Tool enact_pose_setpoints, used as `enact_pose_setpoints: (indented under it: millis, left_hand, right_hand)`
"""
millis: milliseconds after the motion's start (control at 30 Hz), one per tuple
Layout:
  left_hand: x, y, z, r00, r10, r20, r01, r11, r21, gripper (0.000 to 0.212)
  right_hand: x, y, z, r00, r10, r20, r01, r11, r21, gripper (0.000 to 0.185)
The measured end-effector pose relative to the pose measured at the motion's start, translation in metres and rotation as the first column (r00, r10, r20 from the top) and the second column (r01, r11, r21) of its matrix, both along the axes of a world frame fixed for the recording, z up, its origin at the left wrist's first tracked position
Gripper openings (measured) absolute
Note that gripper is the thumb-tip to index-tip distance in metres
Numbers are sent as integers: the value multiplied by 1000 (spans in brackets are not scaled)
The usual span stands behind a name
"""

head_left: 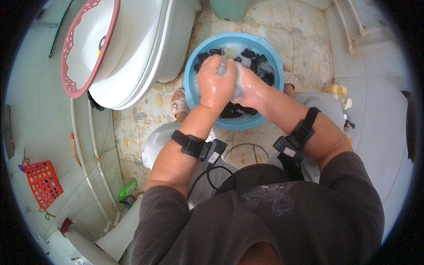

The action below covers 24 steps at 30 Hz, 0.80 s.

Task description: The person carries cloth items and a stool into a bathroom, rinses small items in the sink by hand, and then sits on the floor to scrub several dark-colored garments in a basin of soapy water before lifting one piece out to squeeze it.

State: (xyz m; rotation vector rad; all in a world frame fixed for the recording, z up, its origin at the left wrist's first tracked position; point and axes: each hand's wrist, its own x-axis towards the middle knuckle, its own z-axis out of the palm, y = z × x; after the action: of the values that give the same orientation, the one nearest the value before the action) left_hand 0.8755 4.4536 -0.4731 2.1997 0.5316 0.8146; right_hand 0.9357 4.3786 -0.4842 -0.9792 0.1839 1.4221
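A light blue plastic basin [272,49] stands on the floor between my feet. Soapy, foamy water fills it, with dark cloth items [263,68] soaking inside. Above the water, my left hand [216,81] and my right hand [251,86] are pressed together around a wet grey cloth [238,82]. Both hands look wet, and the cloth is bunched, mostly covered by my fingers. Near the far rim a pale yellowish piece [228,53] shows in the suds; I cannot tell what it is.
At the left, a white basin with a pink rim [114,43] rests on the white toilet lid [139,66]. A green bin [228,8] stands beyond the blue basin. Several bottles [334,89] line the right side. Pipes [96,142] and a red perforated basket [44,184] are along the left wall.
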Motion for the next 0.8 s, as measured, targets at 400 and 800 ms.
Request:
enact_pose_setpoints:
  millis: [400, 800]
  left_hand:
    - [5, 5, -7, 883, 460, -99, -128, 33, -991, 32]
    - [-2, -12, 1, 975, 220, 34, -57, 397, -916, 28]
  right_hand:
    - [14, -5, 33, 748, -53, 662, 95, 995, -28, 71]
    - [11, 6, 13, 511, 26, 859, -38, 999, -8, 42]
